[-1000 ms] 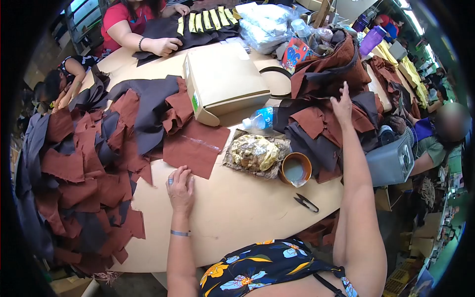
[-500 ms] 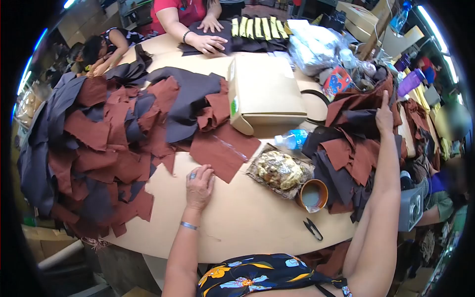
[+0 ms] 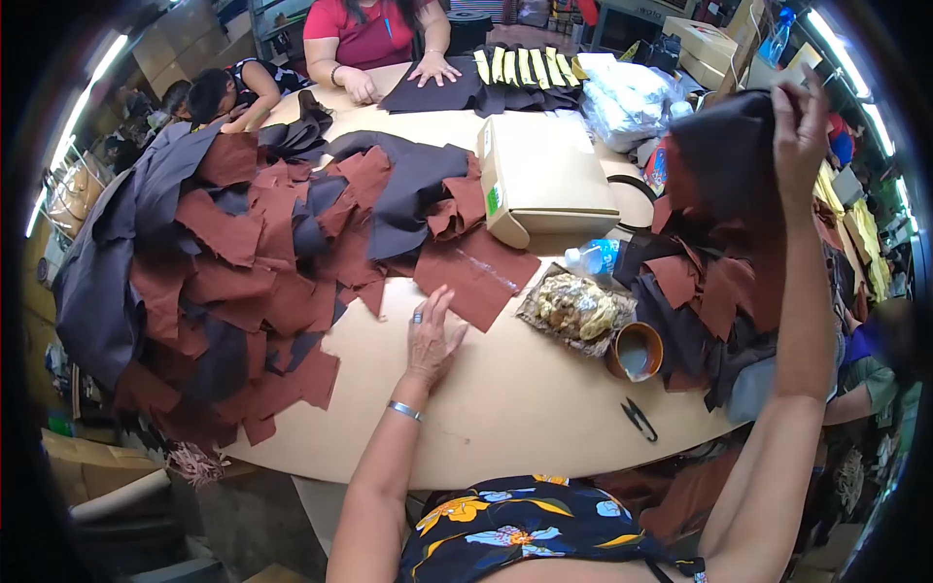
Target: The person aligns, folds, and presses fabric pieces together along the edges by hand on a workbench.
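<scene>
Nearby, our left hand (image 3: 433, 344) rests on the tabletop (image 3: 525, 413), fingers (image 3: 435, 309) loosely spread, beside a brown piece (image 3: 474, 277); farther right, our right hand (image 3: 802, 141) pinches a dark cloth (image 3: 726, 146) above a fabric pile (image 3: 724, 291). We judge it light, limp, best gripped by an edge.

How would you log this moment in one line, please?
right hand: raised, gripping dark cloth | left hand: on tabletop | thread snips: on tabletop

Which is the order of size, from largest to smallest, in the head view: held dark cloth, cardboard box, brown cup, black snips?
1. Cardboard box and dark cloth: order unsure, the cloth's lower edge is unclear
2. Brown cup
3. Black snips
</scene>
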Motion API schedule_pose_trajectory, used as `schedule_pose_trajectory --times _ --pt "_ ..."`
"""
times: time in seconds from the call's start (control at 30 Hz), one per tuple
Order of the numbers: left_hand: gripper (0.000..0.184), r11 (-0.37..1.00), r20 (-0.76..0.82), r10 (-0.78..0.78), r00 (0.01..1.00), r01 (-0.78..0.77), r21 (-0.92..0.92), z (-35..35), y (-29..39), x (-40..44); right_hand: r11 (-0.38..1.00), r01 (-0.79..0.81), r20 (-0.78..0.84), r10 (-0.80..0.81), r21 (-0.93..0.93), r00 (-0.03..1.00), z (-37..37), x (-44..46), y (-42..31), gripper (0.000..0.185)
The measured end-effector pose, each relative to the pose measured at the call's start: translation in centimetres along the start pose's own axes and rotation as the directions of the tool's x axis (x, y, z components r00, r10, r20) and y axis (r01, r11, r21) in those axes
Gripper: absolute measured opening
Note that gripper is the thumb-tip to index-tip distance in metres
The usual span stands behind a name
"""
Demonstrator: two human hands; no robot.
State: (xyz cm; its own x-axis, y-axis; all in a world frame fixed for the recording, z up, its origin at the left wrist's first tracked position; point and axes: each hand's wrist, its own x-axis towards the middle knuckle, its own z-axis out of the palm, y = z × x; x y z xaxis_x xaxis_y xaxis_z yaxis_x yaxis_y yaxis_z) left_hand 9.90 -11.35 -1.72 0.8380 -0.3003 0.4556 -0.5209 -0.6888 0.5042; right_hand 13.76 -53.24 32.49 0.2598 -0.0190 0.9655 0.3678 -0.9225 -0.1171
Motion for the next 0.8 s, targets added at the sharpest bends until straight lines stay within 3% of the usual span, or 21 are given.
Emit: schedule_pose_trajectory --times 0.07,0.13,0.17,0.2,0.27,0.3,0.37,0.43,0.47,0.5,0.53,0.6,0.7,0.8 --pt "0.084 0.978 -0.044 0.014 0.999 -0.023 -0.208 -1.7 2.7 0.8 0.980 0.114 0.089 -0.130 0.164 0.987 1.4 -0.7 -7.2 0.037" --pt "0.094 0.881 -0.095 0.016 0.995 -0.059 -0.469 -5.3 7.2 1.9 0.957 0.202 0.146 -0.235 0.207 0.961 2.7 -2.4 -13.4 0.033" --pt "0.100 0.805 -0.124 0.011 0.992 -0.082 -0.588 -6.6 8.8 2.3 0.957 0.167 0.258 -0.228 0.236 0.939 3.2 -3.8 -16.8 0.033" --pt "0.099 0.779 -0.239 0.074 0.968 -0.206 -0.592 -7.4 9.3 2.3 0.957 0.131 0.365 -0.223 0.260 0.904 3.8 -5.5 -20.1 0.033" --pt "0.075 0.921 0.012 0.232 0.973 -0.216 -0.325 -12.8 10.9 2.7 0.891 0.174 0.391 -0.350 0.418 0.851 5.7 -9.3 -24.8 0.042" --pt "0.038 0.941 0.045 0.073 0.996 -0.054 -0.335 -18.1 14.3 4.4 0.832 0.169 0.374 -0.406 0.528 0.834 6.5 -10.6 -27.0 0.047" --pt "0.032 0.943 -0.168 0.012 0.986 -0.067 -0.325 -16.6 10.3 0.8 0.747 0.108 0.371 -0.443 0.656 0.816 8.1 -13.6 -30.5 0.057" --pt "0.027 0.894 -0.273 -0.236 0.933 0.098 -0.437 -15.0 4.7 -3.5 0.697 -0.058 0.448 -0.393 0.715 0.803 9.3 -16.5 -32.7 0.063" --pt "0.027 0.760 -0.263 -0.437 0.860 0.196 -0.620 -14.3 1.3 -6.6 0.654 -0.174 0.507 -0.363 0.736 0.782 9.7 -17.5 -33.6 0.064" --pt "0.028 0.574 -0.204 -0.616 0.761 0.256 -0.778 -14.8 -1.3 -8.4 0.656 -0.188 0.512 -0.346 0.731 0.786 9.7 -18.2 -34.1 0.063" --pt "0.032 0.505 -0.143 -0.643 0.753 0.277 -0.817 -16.7 -1.2 -8.8 0.656 -0.174 0.483 -0.325 0.734 0.813 9.6 -18.4 -34.4 0.064" --pt "0.038 0.403 -0.083 -0.692 0.717 0.289 -0.868 -19.0 -1.7 -9.7 0.476 -0.480 0.581 -0.084 0.737 0.810 9.1 -19.0 -35.2 0.065" --pt "0.038 0.347 0.017 -0.709 0.705 0.370 -0.862 -19.7 -2.9 -11.0 0.368 -0.805 0.830 0.137 0.464 0.541 7.6 -18.9 -36.2 0.068" --pt "0.037 0.421 -0.018 -0.661 0.750 0.352 -0.836 -19.2 -2.5 -10.5 -0.018 -0.833 0.819 -0.177 0.552 0.546 9.5 -18.2 -36.7 0.073"
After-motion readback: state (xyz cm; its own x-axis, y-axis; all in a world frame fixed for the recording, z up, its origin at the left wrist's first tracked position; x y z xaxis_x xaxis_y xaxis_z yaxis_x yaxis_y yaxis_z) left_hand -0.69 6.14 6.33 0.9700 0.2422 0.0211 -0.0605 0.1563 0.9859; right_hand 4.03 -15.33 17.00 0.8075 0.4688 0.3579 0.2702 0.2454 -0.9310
